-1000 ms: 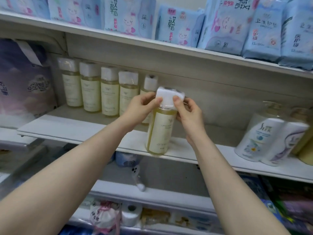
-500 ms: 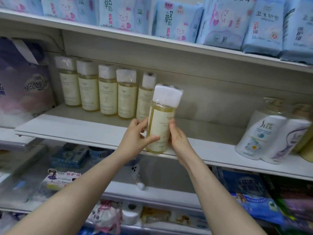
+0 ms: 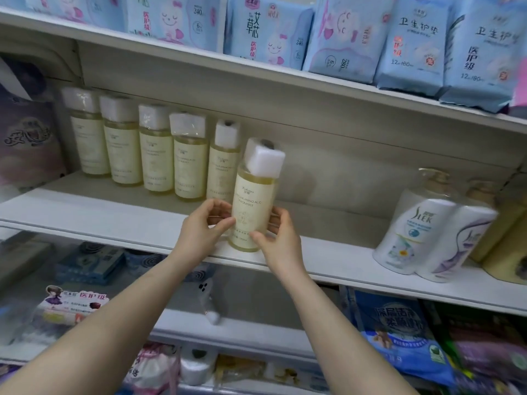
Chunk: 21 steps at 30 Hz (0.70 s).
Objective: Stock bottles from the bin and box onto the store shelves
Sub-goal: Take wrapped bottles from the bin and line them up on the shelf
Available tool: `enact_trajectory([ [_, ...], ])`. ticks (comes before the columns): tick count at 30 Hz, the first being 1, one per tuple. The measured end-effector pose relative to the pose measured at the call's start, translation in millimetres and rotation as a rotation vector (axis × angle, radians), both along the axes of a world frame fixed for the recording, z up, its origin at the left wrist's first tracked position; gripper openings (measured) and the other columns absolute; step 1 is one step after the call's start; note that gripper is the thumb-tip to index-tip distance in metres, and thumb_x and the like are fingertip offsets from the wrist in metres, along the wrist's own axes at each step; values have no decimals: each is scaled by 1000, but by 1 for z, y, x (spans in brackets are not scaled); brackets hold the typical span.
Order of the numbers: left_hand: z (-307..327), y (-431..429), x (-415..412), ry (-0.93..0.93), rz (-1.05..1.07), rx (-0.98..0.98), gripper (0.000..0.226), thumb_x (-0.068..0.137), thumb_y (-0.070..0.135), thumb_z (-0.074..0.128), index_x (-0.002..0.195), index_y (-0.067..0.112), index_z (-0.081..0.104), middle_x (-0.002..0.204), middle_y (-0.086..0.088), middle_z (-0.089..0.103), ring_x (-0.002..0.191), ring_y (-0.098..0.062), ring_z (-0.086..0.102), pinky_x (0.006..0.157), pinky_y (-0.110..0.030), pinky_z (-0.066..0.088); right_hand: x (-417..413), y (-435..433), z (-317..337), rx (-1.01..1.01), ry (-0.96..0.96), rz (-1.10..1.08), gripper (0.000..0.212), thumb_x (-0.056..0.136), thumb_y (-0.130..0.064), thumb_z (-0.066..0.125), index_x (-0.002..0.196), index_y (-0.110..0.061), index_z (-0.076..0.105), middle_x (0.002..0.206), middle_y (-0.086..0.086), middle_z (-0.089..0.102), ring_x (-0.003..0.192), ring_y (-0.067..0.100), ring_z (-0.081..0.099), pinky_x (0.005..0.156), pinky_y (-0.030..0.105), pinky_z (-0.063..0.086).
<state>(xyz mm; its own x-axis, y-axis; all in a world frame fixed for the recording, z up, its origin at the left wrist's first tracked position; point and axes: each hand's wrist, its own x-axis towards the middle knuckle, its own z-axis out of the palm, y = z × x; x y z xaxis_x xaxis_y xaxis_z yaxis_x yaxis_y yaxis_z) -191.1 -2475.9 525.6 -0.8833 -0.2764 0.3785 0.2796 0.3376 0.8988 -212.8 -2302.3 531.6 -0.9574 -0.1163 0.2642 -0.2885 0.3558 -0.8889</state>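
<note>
A clear bottle of yellow liquid (image 3: 251, 201) with a cream label and a white wrapped cap stands near the front edge of the middle white shelf (image 3: 114, 220). My left hand (image 3: 204, 232) grips its lower left side, thumb across the label. My right hand (image 3: 278, 232) grips its lower right side, thumb low on the label. A row of several matching bottles (image 3: 156, 155) stands along the back of the same shelf, to the left of the held bottle.
Two white pump bottles (image 3: 427, 226) stand at the right of the shelf, yellow ones behind them. Blue hygiene packs (image 3: 413, 44) fill the shelf above. A large purple pack (image 3: 25, 138) sits at far left. Lower shelves hold packets and rolls.
Both hands slid from the bottle's cap down to its lower body. The bottle now stands a little further right, beside the row's end.
</note>
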Motion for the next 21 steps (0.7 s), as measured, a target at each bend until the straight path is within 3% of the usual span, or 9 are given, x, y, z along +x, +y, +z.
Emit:
enact_trajectory([
  [6,3,-5,2,-17,-64,-23,24,88,11,70,107,25,68,100,10,74,92,-3,69,80,-16,54,-9,-11,-5,55,10,-43,62,84,-22,74,136,-30,42,128,-4,64,114,16,63,99,43,51],
  [8,3,-7,-4,-38,-82,-52,28,89,8,69,114,20,67,106,10,73,95,1,68,84,-14,52,-14,-13,-5,63,4,-57,61,85,-22,73,136,-28,41,128,-3,64,115,17,63,99,43,51],
  [13,4,-13,-27,-114,-167,-165,44,90,7,68,133,10,57,122,2,67,112,-6,64,104,-31,48,-33,-16,1,84,-26,-103,52,88,-22,73,130,-22,43,125,1,66,112,21,64,97,44,52],
  [17,7,-14,-46,-141,-205,-293,45,90,11,66,135,10,57,127,4,65,116,-7,62,106,-34,47,-50,-22,7,117,-65,-146,47,90,-23,71,129,-16,46,125,6,65,115,25,62,98,40,50],
  [21,10,-15,-63,-207,-190,-373,49,88,25,67,133,9,57,125,1,67,117,-14,62,103,-38,49,-68,-27,10,107,-54,-168,48,90,-16,70,131,-15,44,120,6,67,109,25,65,85,31,51],
])
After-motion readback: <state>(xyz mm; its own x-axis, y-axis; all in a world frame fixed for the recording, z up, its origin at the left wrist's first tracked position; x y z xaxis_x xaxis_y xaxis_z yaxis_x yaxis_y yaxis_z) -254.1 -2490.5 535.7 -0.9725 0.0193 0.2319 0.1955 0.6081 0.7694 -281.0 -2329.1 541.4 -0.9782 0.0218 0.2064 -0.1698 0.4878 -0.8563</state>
